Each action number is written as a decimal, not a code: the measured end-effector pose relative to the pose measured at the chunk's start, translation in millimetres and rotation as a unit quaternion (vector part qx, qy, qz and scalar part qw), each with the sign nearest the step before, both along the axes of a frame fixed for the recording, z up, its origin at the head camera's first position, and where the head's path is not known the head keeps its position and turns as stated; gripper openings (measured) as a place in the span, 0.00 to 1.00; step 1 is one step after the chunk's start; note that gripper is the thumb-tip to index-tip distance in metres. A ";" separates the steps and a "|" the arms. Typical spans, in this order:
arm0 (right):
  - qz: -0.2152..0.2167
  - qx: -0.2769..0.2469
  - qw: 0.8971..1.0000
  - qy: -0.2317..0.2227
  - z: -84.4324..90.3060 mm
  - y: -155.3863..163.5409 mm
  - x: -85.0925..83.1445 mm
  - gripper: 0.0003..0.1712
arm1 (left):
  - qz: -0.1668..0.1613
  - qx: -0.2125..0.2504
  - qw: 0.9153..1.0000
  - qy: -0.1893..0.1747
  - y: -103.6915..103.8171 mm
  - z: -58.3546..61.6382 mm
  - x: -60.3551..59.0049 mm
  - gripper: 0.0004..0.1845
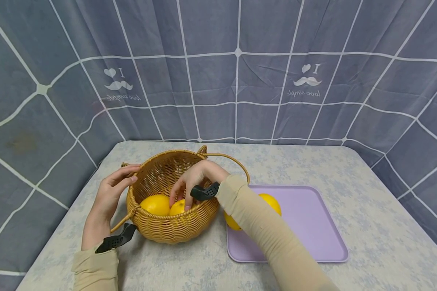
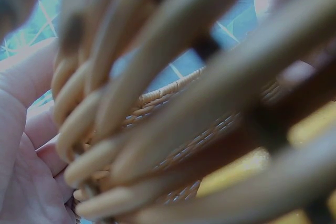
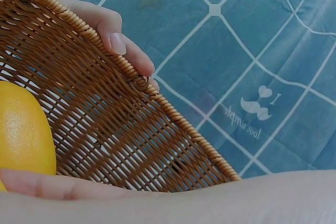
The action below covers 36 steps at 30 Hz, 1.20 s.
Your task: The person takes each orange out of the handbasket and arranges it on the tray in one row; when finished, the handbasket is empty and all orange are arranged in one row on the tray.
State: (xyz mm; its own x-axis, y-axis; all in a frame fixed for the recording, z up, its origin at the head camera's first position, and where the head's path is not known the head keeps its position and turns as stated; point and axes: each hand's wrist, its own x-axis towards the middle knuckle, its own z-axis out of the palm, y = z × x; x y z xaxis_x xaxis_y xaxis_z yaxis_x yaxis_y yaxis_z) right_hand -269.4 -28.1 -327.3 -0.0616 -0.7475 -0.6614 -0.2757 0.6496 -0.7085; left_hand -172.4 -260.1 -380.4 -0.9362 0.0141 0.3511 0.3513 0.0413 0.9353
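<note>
- While the left hand (image 1: 111, 192) grips the wicker basket (image 1: 175, 229) at its 10 o'clock rim, fingers curled over, the right hand (image 1: 197, 177) dips in from 2 o'clock
- right finger and thumb pinch a lemon (image 1: 179, 207) at 6 o'clock inside
- second lemon (image 1: 155, 205) sits beside it, 7 o'clock
- lilac tray (image 1: 309, 222) lies at the basket's 3-to-4 o'clock, yellow fruit (image 1: 271, 203) on it, partly behind the sleeve (image 1: 276, 238)

Pale floral-patterned table (image 1: 382, 226): wicker basket (image 1: 171, 229) left, lilac tray (image 1: 309, 226) right.
</note>
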 end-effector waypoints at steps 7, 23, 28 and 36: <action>-0.004 0.001 1.000 -0.008 -0.3 0.3 0.9 0.26 | 0.004 -0.005 1.000 -0.001 -0.5 -0.6 -1.3 0.16; -0.010 -0.005 0.999 -0.039 -0.9 1.3 1.0 0.28 | 0.002 -0.011 1.000 0.001 -0.1 0.4 -1.2 0.16; 0.008 -0.030 0.999 -0.036 -0.1 1.0 0.0 0.26 | 0.003 -0.013 1.000 0.000 0.4 0.5 -1.0 0.16; 0.027 -0.047 0.998 0.013 -0.5 0.7 0.1 0.26 | 0.005 -0.014 1.000 0.000 -0.4 0.6 -0.8 0.16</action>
State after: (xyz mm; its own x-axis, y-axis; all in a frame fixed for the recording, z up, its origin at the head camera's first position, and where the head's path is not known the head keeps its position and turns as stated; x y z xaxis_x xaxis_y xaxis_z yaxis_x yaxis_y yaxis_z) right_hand -269.3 -27.4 -327.7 -0.0352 -0.8088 -0.5870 -0.3284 0.5641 -0.7576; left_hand -173.1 -260.5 -379.8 -0.9367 0.0149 0.3499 0.3500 0.0701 0.9341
